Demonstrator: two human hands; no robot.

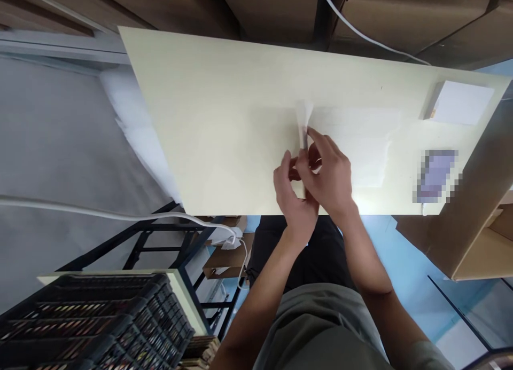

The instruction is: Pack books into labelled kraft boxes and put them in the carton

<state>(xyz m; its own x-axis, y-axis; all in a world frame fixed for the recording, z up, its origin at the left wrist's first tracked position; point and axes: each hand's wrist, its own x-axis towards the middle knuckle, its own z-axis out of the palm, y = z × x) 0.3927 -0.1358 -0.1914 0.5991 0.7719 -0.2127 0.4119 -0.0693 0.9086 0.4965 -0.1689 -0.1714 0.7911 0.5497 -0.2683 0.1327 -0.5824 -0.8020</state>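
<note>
A strip of thin white paper (303, 115), gathered narrow and flaring at its far end, stands out from between my hands above the table. My right hand (332, 175) pinches it from the right side, thumb and fingers closed around its lower part. From below and the left, my left hand (295, 202) curls its fingers around the near end of the same bundle. Whether something is wrapped inside cannot be made out, since the fingers cover it. Just right of the hands, thin, nearly see-through white sheets (360, 138) lie flat on the pale table (212, 124).
A stack of white cards or a box (463, 103) sits at the table's right end, near a blurred phone (436, 175) with a cable. Cardboard boxes (412, 23) line the far edge. Black crates (104, 322) stand low on the left, with a white cable (152, 215) above them.
</note>
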